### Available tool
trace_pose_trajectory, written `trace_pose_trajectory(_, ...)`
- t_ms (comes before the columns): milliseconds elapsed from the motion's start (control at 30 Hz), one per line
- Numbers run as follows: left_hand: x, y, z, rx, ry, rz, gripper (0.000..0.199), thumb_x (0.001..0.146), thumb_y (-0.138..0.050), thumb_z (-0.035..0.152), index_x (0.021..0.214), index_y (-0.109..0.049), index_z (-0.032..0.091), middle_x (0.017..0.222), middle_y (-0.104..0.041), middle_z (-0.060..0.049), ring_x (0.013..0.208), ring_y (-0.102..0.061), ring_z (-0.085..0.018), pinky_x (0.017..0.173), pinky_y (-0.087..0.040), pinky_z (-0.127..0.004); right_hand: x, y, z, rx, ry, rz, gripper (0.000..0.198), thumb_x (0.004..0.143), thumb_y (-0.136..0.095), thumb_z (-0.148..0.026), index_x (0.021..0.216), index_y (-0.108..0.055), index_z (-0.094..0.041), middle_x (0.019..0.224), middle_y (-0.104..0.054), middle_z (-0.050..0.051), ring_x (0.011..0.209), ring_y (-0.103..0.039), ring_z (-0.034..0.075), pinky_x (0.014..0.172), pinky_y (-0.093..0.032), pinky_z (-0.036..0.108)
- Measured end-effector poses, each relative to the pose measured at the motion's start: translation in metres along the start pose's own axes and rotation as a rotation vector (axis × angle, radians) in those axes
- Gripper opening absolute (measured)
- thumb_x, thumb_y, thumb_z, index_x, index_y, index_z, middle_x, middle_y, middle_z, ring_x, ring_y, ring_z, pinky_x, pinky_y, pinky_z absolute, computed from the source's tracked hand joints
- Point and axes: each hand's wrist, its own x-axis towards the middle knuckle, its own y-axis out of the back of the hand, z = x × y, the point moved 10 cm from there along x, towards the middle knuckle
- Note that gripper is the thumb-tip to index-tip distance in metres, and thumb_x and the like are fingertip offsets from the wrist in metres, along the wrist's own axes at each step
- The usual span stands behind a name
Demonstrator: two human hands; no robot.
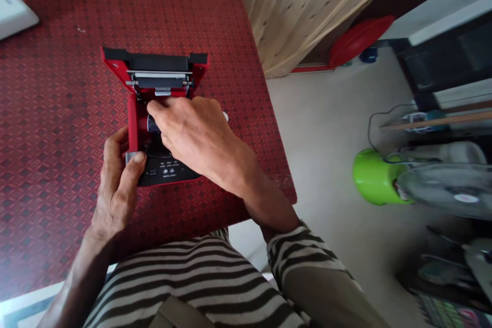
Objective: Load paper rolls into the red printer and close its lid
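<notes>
A red and black receipt printer (132, 123) lies on the table with its lid (157, 61) raised, showing a dark roller (159, 82) under the lid's edge. My left hand (117, 174) grips its front left corner, the thumb on a grey piece beside the black button panel (167, 170). Inside the open bay, my right hand (196, 133) has its fingers curled down over a dark roll (152, 124) with a pale rim. The fingertips and most of the roll are hidden by the hand. Beyond the right hand peeks a small white object (225, 116), mostly covered.
The red patterned table (61, 113) ends at the right, above a pale floor. A white object (15, 13) sits at the table's far left. Wood panelling (292, 5) rises behind. On the floor are a green bucket (374, 177), a fan (449, 189) and cables.
</notes>
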Motion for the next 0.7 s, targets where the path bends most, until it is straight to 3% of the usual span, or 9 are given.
trace_pose_trajectory(100,-0.001,0.001,-0.003,0.036,0.032,0.005,0.057,0.104,-0.052,0.053,0.150,-0.057,0.020,0.136,-0.069,-0.008,0.118,-0.061,-0.026,0.103,-0.047,-0.041,-0.020,0.018,0.004,0.055,0.026,0.062,0.036,0.111,-0.045,-0.016,0.141,-0.064,-0.022,0.122,-0.077,0.005,0.109,-0.076,0.024,0.091,-0.062,0.038)
trace_pose_trajectory(167,0.000,0.001,-0.004,0.058,0.045,0.007,0.058,0.104,-0.051,0.054,0.151,-0.057,0.021,0.132,-0.069,-0.008,0.114,-0.061,-0.026,0.099,-0.047,-0.041,-0.038,0.034,0.018,0.211,0.024,0.148,0.031,0.107,-0.056,-0.017,0.136,-0.065,-0.022,0.128,-0.077,0.003,0.112,-0.074,0.021,0.097,-0.061,0.036)
trace_pose_trajectory(267,0.001,0.003,-0.005,0.087,0.050,0.020,0.058,0.102,-0.052,0.053,0.149,-0.059,0.021,0.118,-0.070,-0.007,0.102,-0.060,-0.025,0.090,-0.047,-0.039,-0.064,0.052,0.065,0.523,-0.091,0.353,0.027,0.100,-0.073,-0.036,0.126,-0.070,-0.028,0.116,-0.080,0.000,0.088,-0.075,0.019,0.080,-0.064,0.033)
trace_pose_trajectory(333,0.001,0.005,-0.006,0.096,0.053,0.028,0.057,0.101,-0.052,0.054,0.148,-0.061,0.022,0.111,-0.070,-0.006,0.097,-0.059,-0.025,0.087,-0.047,-0.039,-0.075,0.051,0.102,0.660,-0.177,0.508,0.034,0.097,-0.076,-0.050,0.125,-0.070,-0.032,0.116,-0.079,0.000,0.084,-0.074,0.019,0.073,-0.063,0.034)
trace_pose_trajectory(467,0.002,0.006,-0.008,0.086,0.045,0.038,0.056,0.099,-0.054,0.054,0.145,-0.062,0.022,0.112,-0.071,-0.006,0.095,-0.058,-0.024,0.084,-0.047,-0.038,-0.068,0.023,0.158,0.870,-0.225,0.692,0.041,0.092,-0.079,-0.052,0.128,-0.069,-0.034,0.128,-0.076,0.001,0.117,-0.074,0.023,0.096,-0.064,0.035)
trace_pose_trajectory(567,0.002,0.006,-0.007,0.068,0.018,0.045,0.054,0.100,-0.055,0.052,0.145,-0.063,0.024,0.116,-0.072,-0.005,0.098,-0.059,-0.024,0.086,-0.047,-0.037,-0.048,-0.004,0.179,0.987,-0.196,0.706,0.036,0.090,-0.080,-0.052,0.116,-0.071,-0.029,0.115,-0.078,0.001,0.105,-0.075,0.021,0.096,-0.063,0.037)
trace_pose_trajectory(700,0.002,0.006,-0.010,0.057,0.018,0.047,0.053,0.100,-0.056,0.051,0.149,-0.061,0.029,0.124,-0.072,-0.004,0.106,-0.060,-0.024,0.091,-0.045,-0.038,-0.025,-0.034,0.186,0.943,-0.225,0.561,0.022,0.088,-0.079,-0.034,0.106,-0.069,-0.025,0.095,-0.077,-0.002,0.085,-0.072,0.018,0.082,-0.062,0.034)
